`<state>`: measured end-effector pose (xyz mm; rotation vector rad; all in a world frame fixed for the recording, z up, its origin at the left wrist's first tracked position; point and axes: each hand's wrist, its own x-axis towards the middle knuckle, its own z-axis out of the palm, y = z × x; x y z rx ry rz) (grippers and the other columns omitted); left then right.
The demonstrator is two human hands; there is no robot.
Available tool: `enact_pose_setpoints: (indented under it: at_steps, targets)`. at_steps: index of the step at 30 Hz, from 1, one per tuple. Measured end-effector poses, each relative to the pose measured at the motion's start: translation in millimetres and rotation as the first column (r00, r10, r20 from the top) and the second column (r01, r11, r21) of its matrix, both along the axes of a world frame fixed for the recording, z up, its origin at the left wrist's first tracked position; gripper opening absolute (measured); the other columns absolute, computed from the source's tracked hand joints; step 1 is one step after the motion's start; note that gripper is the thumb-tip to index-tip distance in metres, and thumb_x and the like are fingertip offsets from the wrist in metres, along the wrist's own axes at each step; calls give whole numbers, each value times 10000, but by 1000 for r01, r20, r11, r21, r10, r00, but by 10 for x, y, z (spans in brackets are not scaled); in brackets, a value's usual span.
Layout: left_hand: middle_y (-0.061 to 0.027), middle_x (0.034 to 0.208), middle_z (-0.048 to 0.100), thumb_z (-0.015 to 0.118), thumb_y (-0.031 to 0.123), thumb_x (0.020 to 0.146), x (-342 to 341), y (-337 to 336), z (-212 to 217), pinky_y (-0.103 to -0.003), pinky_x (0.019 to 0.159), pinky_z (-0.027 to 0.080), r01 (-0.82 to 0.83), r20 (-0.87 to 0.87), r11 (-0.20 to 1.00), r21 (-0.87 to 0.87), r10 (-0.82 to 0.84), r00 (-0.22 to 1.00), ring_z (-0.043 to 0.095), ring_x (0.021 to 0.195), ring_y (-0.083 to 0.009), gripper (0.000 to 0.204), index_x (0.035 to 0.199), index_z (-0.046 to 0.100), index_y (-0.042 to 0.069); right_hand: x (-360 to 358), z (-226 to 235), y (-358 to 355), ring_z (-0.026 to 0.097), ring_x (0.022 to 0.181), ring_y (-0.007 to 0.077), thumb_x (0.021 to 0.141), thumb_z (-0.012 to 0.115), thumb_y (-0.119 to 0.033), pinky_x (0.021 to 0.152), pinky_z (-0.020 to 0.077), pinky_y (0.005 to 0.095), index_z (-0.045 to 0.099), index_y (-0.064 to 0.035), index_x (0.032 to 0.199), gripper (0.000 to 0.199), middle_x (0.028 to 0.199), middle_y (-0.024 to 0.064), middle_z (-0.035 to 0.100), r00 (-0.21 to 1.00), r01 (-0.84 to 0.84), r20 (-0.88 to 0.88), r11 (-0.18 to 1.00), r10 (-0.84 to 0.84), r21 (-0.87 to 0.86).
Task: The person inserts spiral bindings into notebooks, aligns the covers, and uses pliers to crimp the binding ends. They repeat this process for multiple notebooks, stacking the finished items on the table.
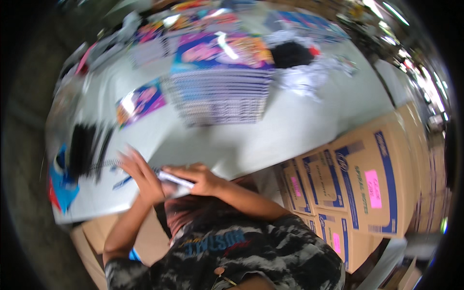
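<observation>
At the table's near edge my right hand [200,180] is closed around a thin white-edged notebook [178,179], seen nearly edge-on. Beside it my left hand [143,178] has its fingers stretched out and smeared by motion; its palm is close to the notebook, and whether it touches cannot be made out. Beyond both hands stands a tall stack of spiral notebooks [220,99] with a bright purple, blue and orange cover on top. One more colourful notebook [140,103] lies flat to the left of the stack.
Black binding coils [83,149] lie on the white table [309,130] at the left, near a blue and red wrapper [63,181]. More notebooks [309,25] and crumpled white plastic [302,79] are farther back. Cardboard boxes [367,179] are piled at the right.
</observation>
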<state>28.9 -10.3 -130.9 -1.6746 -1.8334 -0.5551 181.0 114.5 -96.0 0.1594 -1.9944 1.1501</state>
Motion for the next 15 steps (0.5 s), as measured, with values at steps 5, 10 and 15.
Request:
enact_pose_setpoints:
  at_steps: [5, 10, 15]
  targets:
    - [-301, 1430, 74, 284, 570, 880, -147, 166, 366, -584, 1048, 80, 138, -115, 944, 301, -107, 988, 80, 1333, -425, 837, 1377, 142, -89, -11, -126, -2, 641, 867, 313, 685, 653, -29, 747, 526, 371, 557, -54, 1164, 489, 1088, 138, 619, 1000, 11, 12, 1000, -11, 8]
    - [-248, 1435, 173, 169, 780, 780, 256, -178, -229, -668, 1017, 63, 113, 169, 993, 36, -118, 979, 98, 1323, -479, 977, 1425, 152, 46, -68, -144, -23, 641, 889, 309, 719, 627, -10, 735, 525, 360, 517, -64, 1238, 533, 1111, 137, 611, 993, -40, 112, 998, 46, -52]
    - [-294, 1448, -46, 379, 819, 686, -369, 38, 424, -623, 1038, 26, -2, 204, 901, 434, -96, 974, 24, 1329, -478, 1180, 1395, 45, -63, -54, -83, -71, 642, 822, 313, 701, 645, -23, 725, 521, 367, 512, -77, 1243, 560, 1112, 144, 607, 998, -64, 13, 996, 63, 57]
